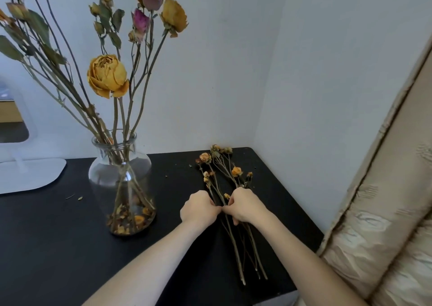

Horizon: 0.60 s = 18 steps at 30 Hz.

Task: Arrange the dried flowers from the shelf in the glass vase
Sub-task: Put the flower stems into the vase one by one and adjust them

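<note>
A clear glass vase [121, 179] stands on the black shelf top [58, 235], left of centre. It holds several tall dried roses [108, 75], yellow and pink, and loose petals lie at its bottom. A bunch of thin dried stems with small orange buds [224, 177] lies flat on the shelf toward the right corner. My left hand [198, 208] and my right hand [245, 206] meet over the middle of this bunch. Both pinch the stems with their fingertips. The stem ends stick out toward me below the hands.
A white mirror stand [28, 172] sits at the back left of the shelf. White walls close the corner behind. A beige padded headboard [385, 200] rises on the right. Small flower crumbs [166, 176] dot the shelf.
</note>
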Motion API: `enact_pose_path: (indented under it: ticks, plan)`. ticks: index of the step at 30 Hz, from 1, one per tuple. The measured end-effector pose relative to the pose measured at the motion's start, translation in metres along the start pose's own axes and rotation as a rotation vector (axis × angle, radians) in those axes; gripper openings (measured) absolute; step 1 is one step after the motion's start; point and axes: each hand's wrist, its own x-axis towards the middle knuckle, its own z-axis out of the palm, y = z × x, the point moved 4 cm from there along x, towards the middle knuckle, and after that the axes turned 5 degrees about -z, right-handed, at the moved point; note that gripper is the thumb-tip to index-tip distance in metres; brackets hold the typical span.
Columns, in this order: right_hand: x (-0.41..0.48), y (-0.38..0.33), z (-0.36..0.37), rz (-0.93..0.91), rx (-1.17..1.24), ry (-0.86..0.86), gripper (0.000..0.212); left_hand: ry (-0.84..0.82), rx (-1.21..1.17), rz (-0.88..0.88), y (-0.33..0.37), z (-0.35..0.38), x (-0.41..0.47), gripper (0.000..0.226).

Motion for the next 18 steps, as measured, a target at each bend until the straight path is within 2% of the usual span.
enact_pose_path:
  ticks: [3,9,12,18]
  plan:
    - [0.002,-0.002,0.001,0.026,-0.009,-0.001,0.018,-0.047,-0.035,-0.055,-0.001,-0.001,0.005,0.023]
    - [0.002,0.004,-0.009,0.047,0.162,0.097,0.028,-0.067,-0.160,-0.123,-0.009,-0.008,0.009,0.024]
    - [0.000,0.010,-0.018,0.031,0.220,0.160,0.036,-0.045,-0.237,-0.107,-0.013,-0.013,0.009,0.020]
    - [-0.006,0.010,-0.028,-0.028,0.320,0.226,0.034,-0.019,-0.330,-0.057,-0.015,-0.019,0.007,0.023]
